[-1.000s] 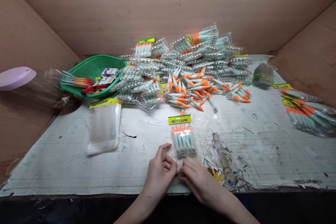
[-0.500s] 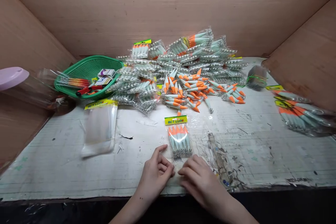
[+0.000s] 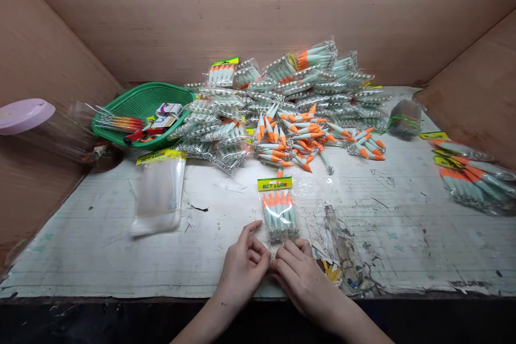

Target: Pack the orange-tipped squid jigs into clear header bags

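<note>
A clear packet of orange-and-pale-green lures (image 3: pixel 279 214) with a yellow header card lies flat on the worn table (image 3: pixel 403 236), near the front edge. My left hand (image 3: pixel 243 267) and my right hand (image 3: pixel 300 275) meet at the packet's near end, fingers curled and pinched together on its bottom flap. A heap of loose lures (image 3: pixel 296 140) lies just beyond the packet.
A big pile of filled lure packets (image 3: pixel 290 86) stands at the back. A green basket (image 3: pixel 141 105) with small items sits at the back left, and a stack of empty bags (image 3: pixel 159 193) lies in front of it. More filled packets (image 3: pixel 470 172) lie at the right. Wooden walls enclose three sides.
My hands have stayed at the packet's near end; the right fingers moved in closer to the left hand. The view shifted slightly.
</note>
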The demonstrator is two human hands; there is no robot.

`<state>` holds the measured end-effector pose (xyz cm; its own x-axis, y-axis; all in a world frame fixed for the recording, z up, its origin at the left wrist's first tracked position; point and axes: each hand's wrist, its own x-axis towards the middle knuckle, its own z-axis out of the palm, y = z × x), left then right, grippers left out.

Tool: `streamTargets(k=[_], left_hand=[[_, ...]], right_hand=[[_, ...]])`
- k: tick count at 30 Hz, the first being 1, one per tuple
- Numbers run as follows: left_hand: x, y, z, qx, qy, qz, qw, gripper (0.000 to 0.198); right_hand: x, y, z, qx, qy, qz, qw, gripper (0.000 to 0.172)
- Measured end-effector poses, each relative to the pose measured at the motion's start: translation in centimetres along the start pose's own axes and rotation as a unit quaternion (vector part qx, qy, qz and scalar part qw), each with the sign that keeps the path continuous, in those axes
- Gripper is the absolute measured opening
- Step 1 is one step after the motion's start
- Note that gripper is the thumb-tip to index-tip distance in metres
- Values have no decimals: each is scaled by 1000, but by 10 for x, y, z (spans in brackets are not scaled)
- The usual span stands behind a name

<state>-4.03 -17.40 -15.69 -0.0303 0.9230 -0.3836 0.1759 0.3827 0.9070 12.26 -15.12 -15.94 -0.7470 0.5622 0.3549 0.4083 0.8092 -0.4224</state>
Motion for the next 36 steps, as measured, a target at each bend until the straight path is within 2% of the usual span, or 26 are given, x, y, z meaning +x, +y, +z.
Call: streamTargets(k=[4, 8, 11, 15, 18, 23, 27, 29, 30, 32, 34, 35, 36], left_hand=[[-1, 0, 1, 3, 12, 2, 1000, 50], [-1, -1, 3, -5, 14, -2, 1000, 52], [0, -2, 3, -4, 16, 0, 1000, 53], [0, -2, 3, -3, 20, -2, 1000, 54], [-1, -1, 3, -8, 21, 1, 1000, 54], [-2, 1, 4, -6, 25, 2, 1000, 53], [-1, -1, 4, 3, 33, 8, 999, 50], [-1, -1, 5, 5, 33, 11, 999, 49], [0, -1, 5, 4, 30, 11, 999, 49], [-1, -1, 5, 6, 26, 8, 1000, 49], [-4, -2, 2, 3, 13, 8, 1000, 47], [-6, -3, -1, 5, 5, 16, 1000, 44], [-8, -5, -5, 19, -3, 34, 999, 42]], right_hand=[[-4, 0, -1, 53, -9, 20, 998, 17], [-8, 0, -9, 86, 42, 50, 994, 14], [-7, -1, -12, 46, 35, 23, 998, 7], [-2, -3, -8, -23, 56, -11, 998, 12], [-1, -3, -1, -28, 71, -6, 997, 18], [-5, 0, 1, 38, 55, 34, 997, 17], [-6, -3, -8, 129, 55, 60, 988, 16], [-14, 1, -18, 219, 59, 112, 967, 13], [-22, 6, -25, 264, 81, 156, 948, 12], [-46, 25, -43, 311, 166, 257, 900, 14], [-77, 51, -66, 240, 259, 340, 871, 22], [-93, 63, -79, 149, 283, 381, 868, 27], [-107, 74, -91, 20, 275, 418, 866, 34]])
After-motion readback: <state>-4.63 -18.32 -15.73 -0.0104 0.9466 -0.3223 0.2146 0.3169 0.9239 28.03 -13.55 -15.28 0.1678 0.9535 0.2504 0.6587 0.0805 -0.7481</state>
